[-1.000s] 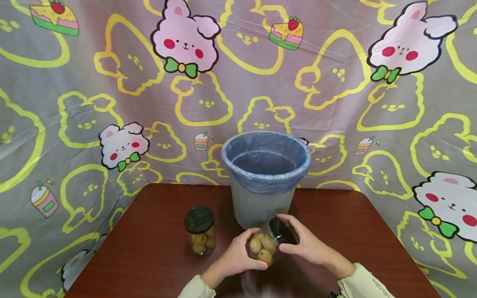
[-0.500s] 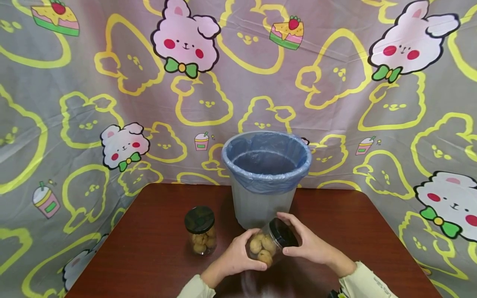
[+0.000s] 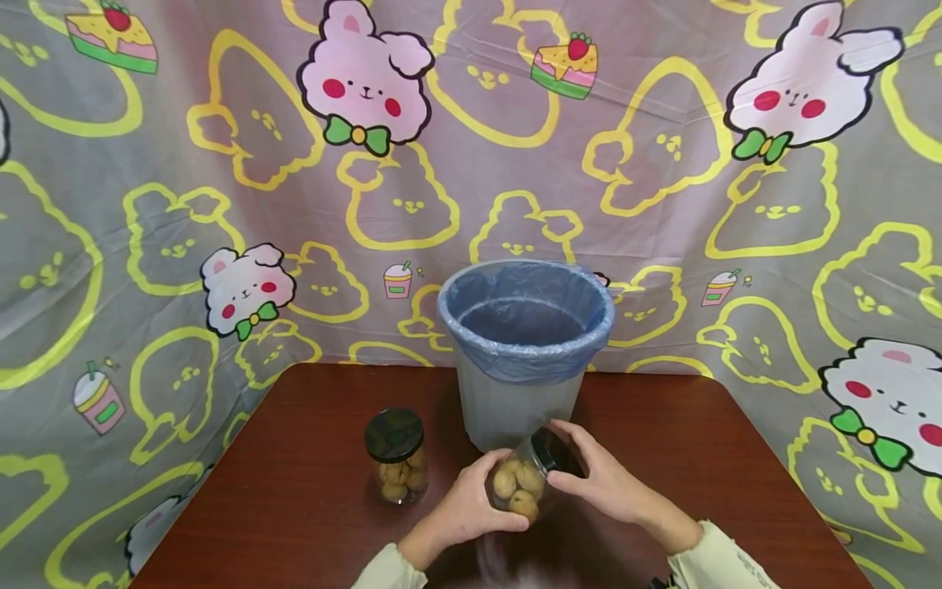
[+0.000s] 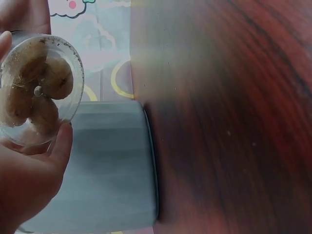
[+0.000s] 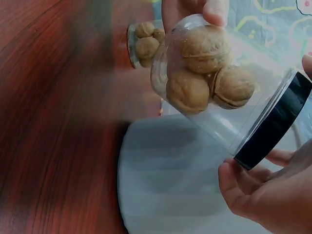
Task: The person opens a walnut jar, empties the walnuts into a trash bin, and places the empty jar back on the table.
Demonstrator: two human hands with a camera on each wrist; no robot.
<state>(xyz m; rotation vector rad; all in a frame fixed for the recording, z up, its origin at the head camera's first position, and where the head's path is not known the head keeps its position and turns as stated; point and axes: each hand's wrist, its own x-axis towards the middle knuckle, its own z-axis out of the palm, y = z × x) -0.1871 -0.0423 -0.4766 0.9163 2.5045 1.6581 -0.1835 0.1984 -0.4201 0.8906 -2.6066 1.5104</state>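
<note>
Only small movement was seen since half a second before: the right hand [image 3: 611, 483] had shifted its thumb [image 3: 570, 484] a little to the left along the tilted jar [image 5: 263, 87], while the bin [image 3: 515, 405] had stayed in its place. On the left of the bin, and nearer to the person, a standing jar [image 3: 394, 442] rested upright on the table [image 3: 662, 433], with its black cover on and several nuts inside. Next came the left hand [image 3: 467, 503], in front of the bin; its fingers and thumb were curled around the bottom part of the tilted jar. That jar was held above the table, just before the bin, leaning so that its lid [image 5: 275, 121] was at the upper right end and still on. Walnuts [image 5: 233, 87] lay inside toward the bottom. Farther right, before the right side of the bin, the right hand gripped the lid between thumb and fingers. Blue plastic bag [image 3: 526, 360] lined the bin, and patterned cloth [image 3: 405, 204] hung behind it.
</note>
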